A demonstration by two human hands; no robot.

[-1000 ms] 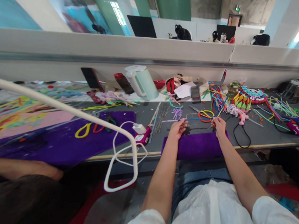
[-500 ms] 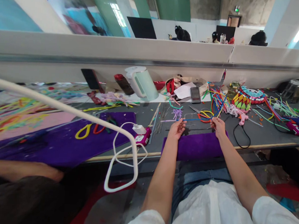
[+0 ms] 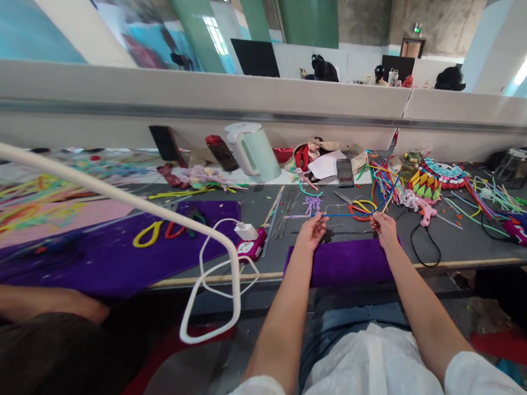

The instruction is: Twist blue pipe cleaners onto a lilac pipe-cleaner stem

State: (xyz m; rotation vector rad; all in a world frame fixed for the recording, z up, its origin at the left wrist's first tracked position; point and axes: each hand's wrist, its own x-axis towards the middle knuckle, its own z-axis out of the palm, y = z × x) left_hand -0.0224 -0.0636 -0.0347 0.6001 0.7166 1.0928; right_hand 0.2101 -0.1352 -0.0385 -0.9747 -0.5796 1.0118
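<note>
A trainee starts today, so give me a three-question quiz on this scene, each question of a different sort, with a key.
1. Multiple choice: what runs between the left hand and the right hand, held in the fingers of both?
A) a white sheet
B) a blue strand
C) a pair of scissors

2. True or false: the kettle stands to the left of the pink glue gun.

3. Fill the gap: the cloth nearest the hands is ____ in colour.

Key: 1 B; 2 true; 3 purple.
</note>
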